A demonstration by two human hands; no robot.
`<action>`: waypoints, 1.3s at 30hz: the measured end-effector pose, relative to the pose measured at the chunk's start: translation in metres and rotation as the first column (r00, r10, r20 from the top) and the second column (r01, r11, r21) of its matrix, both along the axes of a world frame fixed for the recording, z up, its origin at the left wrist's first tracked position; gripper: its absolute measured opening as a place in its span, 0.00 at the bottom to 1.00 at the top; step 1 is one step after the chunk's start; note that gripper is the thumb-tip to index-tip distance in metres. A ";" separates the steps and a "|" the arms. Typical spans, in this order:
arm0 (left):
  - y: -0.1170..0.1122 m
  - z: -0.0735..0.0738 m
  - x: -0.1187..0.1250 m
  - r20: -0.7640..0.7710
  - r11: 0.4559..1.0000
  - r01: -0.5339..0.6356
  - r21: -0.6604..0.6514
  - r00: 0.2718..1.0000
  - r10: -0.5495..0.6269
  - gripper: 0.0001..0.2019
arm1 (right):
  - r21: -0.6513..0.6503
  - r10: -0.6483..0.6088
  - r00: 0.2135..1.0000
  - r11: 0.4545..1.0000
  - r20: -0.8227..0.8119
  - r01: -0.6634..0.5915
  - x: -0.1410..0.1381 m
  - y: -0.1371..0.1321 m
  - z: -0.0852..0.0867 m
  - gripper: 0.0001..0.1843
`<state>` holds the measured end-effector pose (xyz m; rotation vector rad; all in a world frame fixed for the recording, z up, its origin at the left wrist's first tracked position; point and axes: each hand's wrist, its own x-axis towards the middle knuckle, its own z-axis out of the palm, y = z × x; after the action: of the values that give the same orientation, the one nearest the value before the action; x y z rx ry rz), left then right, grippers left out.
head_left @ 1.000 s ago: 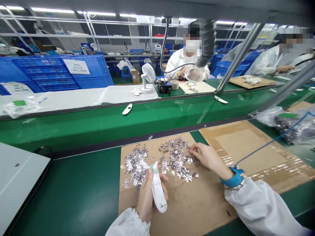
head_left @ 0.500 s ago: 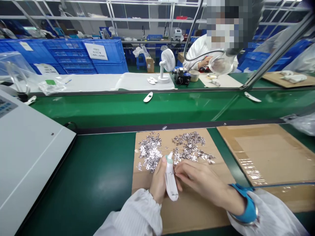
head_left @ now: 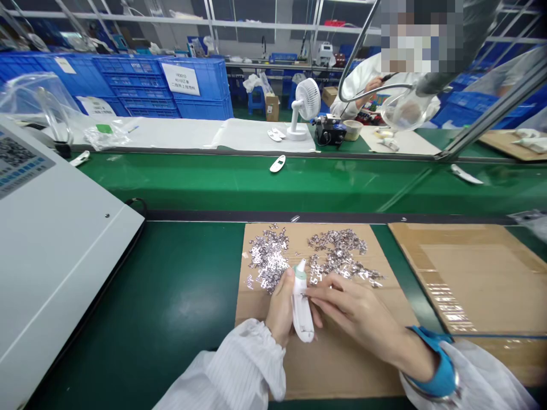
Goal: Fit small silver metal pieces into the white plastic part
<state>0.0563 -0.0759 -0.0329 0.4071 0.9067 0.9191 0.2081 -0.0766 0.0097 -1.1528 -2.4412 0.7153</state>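
Note:
My left hand (head_left: 281,307) is closed around a white ear thermometer (head_left: 302,320) with a pale green ring below its narrow tip. The tip points up and away from me, and the thermometer's long face is turned towards me. My right hand (head_left: 354,310) has thumb and index finger pinched together against the upper right side of the body. A tiny dark bit shows at these fingertips, too small to name. Behind the hands, small shiny metal pieces lie in a left pile (head_left: 270,256) and a right pile (head_left: 339,250) on a cardboard sheet (head_left: 342,364).
A grey-white machine case (head_left: 64,245) stands at the left. Another cardboard sheet (head_left: 482,273) with tape lies at the right. Beyond the green ledge (head_left: 192,182) are a small white fan (head_left: 306,102), a white shell part (head_left: 277,164) and a co-worker (head_left: 363,80). A blue wrist strap (head_left: 440,364) with a cord is on my right wrist.
The view has shifted, so the scene sits slightly further right. My right fingertips have moved a little up along the thermometer and onto its edge. My left hand keeps its hold.

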 end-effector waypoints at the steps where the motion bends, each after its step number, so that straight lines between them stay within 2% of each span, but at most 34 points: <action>1: 0.000 0.001 0.000 0.001 1.000 -0.016 -0.011 1.000 0.016 0.33 | -0.012 0.018 0.999 1.000 0.034 -0.018 0.001 -0.001 0.001 0.16; 3: 0.000 0.004 0.000 -0.003 0.999 -0.027 -0.033 1.000 0.027 0.31 | -0.037 0.069 0.993 0.997 0.094 -0.066 0.002 0.000 0.004 0.16; 5: 0.000 0.007 -0.001 -0.003 0.999 0.011 -0.033 1.000 -0.011 0.29 | -0.003 0.048 0.994 0.999 0.095 -0.048 0.004 0.007 0.007 0.17; 8: 0.001 0.010 -0.001 0.008 0.998 0.058 0.000 0.998 -0.058 0.28 | 0.093 -0.148 0.985 0.986 0.086 0.140 0.006 0.031 0.010 0.16; 10: 0.000 0.010 -0.001 0.020 0.997 0.074 0.024 0.997 -0.074 0.25 | 0.112 -0.229 0.963 0.970 0.145 0.214 0.005 0.050 0.007 0.13; 13: -0.001 0.007 0.001 0.039 0.991 0.120 0.055 0.992 -0.122 0.23 | 0.078 -0.189 0.957 0.981 0.220 0.176 -0.004 0.075 -0.003 0.08; 17: -0.003 0.002 0.003 0.067 0.986 0.141 0.085 0.987 -0.146 0.19 | 0.054 -0.138 0.962 0.990 0.236 0.129 -0.021 0.093 -0.015 0.04; 22: -0.002 0.005 0.003 0.081 0.990 0.127 0.063 0.988 -0.132 0.17 | 0.035 -0.094 0.961 0.995 0.262 0.088 -0.033 0.104 -0.010 0.09; 27: 0.002 0.006 -0.001 0.155 0.990 0.142 0.016 0.977 -0.143 0.20 | -0.039 -0.079 0.973 0.995 0.215 0.089 -0.028 0.109 -0.007 0.08; 32: 0.004 0.005 -0.002 0.216 0.996 0.085 -0.019 0.973 -0.079 0.22 | -0.077 -0.216 0.975 0.972 0.061 0.220 -0.008 0.095 0.006 0.07; 33: 0.004 0.006 -0.002 0.214 0.997 0.068 -0.024 0.975 -0.061 0.22 | -0.127 -0.244 0.970 0.962 0.004 0.243 -0.005 0.088 0.011 0.07; 35: 0.003 0.007 -0.001 0.175 0.997 0.060 -0.038 0.983 -0.052 0.23 | -0.337 -0.287 0.946 0.915 -0.150 0.224 -0.004 0.073 0.020 0.08; 37: 0.001 0.009 0.000 0.095 0.996 0.073 -0.056 0.993 -0.068 0.26 | -0.575 -0.337 0.901 0.808 -0.274 0.128 -0.009 0.057 0.025 0.07; 38: 0.001 0.009 0.000 0.053 0.995 0.081 -0.064 0.996 -0.078 0.27 | -0.651 -0.356 0.885 0.755 -0.302 0.082 -0.012 0.050 0.025 0.07; 39: 0.000 0.009 0.001 0.017 0.994 0.085 -0.068 0.996 -0.084 0.28 | -0.687 -0.358 0.882 0.724 -0.305 0.056 -0.016 0.044 0.024 0.07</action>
<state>0.0574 -0.0758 -0.0239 0.3773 0.8993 0.8104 0.1923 -0.0326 0.0334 -1.3047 -1.6683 1.6514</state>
